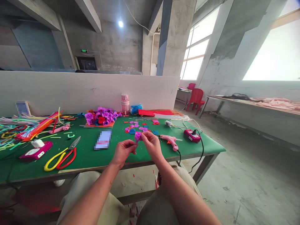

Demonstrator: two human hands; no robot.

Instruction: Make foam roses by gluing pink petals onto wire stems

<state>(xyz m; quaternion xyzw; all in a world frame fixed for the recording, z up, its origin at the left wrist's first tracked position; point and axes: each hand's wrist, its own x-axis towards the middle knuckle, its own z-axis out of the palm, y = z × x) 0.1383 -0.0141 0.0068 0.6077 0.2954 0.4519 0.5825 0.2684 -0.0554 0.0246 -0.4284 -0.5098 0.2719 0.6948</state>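
Between my hands, just above the green table, is a small purple paper flower. My left hand pinches it low, at the base or stem, which my fingers partly hide. The thumb and fingers of my right hand close on a petal at its right edge. Loose petals in pink, purple, blue and red lie scattered behind the flower. A pink glue gun rests on the table to the right of my right hand.
Large scissors lie at the left front, near a magenta power strip and piled pipe cleaners. A finished flower bunch and a pink bottle stand behind. Another power strip with trailing cords sits at the right edge.
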